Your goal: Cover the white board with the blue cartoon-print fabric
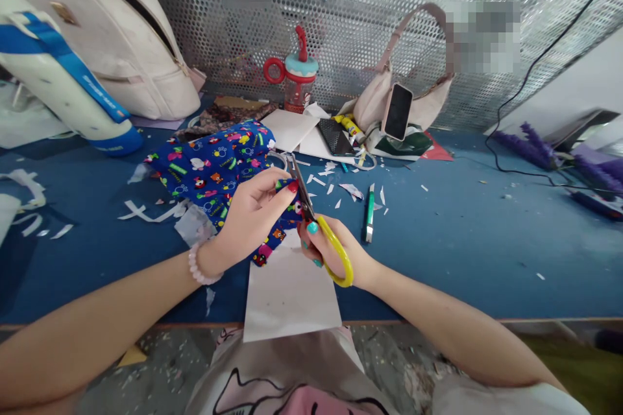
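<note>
My left hand (257, 207) pinches the edge of a blue patterned fabric (214, 165) printed with small colourful cartoon figures. The cloth spreads over the table to the left and hangs below my fingers. In my right hand (335, 246) are scissors (335, 249) with yellow handles, their blades pointing up and away, right beside my left thumb at the cloth's edge. Whether the blades are cutting the cloth I cannot tell. Under both hands a white sheet of paper (292, 298) lies partly over the table's front edge.
A green utility knife (369, 214) lies right of my hands among paper scraps on the blue table (462, 240). Farther back stand a red-handled cup (299, 78), a pale handbag (372, 100) and a phone (398, 113). At left are a backpack (126, 45) and a large bottle (63, 78).
</note>
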`<state>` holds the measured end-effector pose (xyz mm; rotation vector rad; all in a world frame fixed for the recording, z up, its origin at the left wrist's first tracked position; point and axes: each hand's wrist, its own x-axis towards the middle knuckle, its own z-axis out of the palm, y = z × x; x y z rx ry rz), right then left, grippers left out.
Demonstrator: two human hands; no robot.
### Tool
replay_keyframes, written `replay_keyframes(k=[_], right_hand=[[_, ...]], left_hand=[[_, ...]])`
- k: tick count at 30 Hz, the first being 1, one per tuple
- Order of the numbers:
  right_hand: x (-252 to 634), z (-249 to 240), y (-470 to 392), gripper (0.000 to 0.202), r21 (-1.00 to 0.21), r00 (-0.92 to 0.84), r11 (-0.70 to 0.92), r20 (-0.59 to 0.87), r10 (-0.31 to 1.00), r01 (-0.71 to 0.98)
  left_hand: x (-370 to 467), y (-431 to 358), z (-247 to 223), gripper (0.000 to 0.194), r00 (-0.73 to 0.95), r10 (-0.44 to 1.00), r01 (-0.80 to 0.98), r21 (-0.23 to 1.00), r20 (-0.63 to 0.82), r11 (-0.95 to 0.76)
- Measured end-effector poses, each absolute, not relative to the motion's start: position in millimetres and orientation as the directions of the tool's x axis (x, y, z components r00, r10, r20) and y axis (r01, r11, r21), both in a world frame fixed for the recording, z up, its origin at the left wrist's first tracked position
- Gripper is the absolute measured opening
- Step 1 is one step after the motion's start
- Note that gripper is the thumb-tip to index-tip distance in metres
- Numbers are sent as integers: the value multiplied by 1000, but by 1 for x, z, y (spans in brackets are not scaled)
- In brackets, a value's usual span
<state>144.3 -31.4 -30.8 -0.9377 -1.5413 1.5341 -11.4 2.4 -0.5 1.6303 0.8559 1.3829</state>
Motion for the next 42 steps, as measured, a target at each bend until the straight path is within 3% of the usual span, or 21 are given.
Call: replay_keyframes(k=[19, 26, 34, 42], right_hand=[[146, -32, -29, 61, -1000, -442, 12, 2, 897, 20], [147, -30, -29, 59, -999, -480, -19, 2, 877, -39], [148, -28, -29, 64, -999, -444, -19, -28, 895, 26], [148, -25, -26, 63, -998, -440, -54, -59, 896, 25]], left_hand=[[-11, 7, -3, 13, 189, 905, -2, 921, 382, -388], [-11, 9, -3, 14, 234, 902, 14, 927, 362, -376], [-12, 8, -4, 17, 243, 913, 82, 930, 329, -357], [-11, 10, -7, 17, 238, 920, 8, 946, 312, -323]])
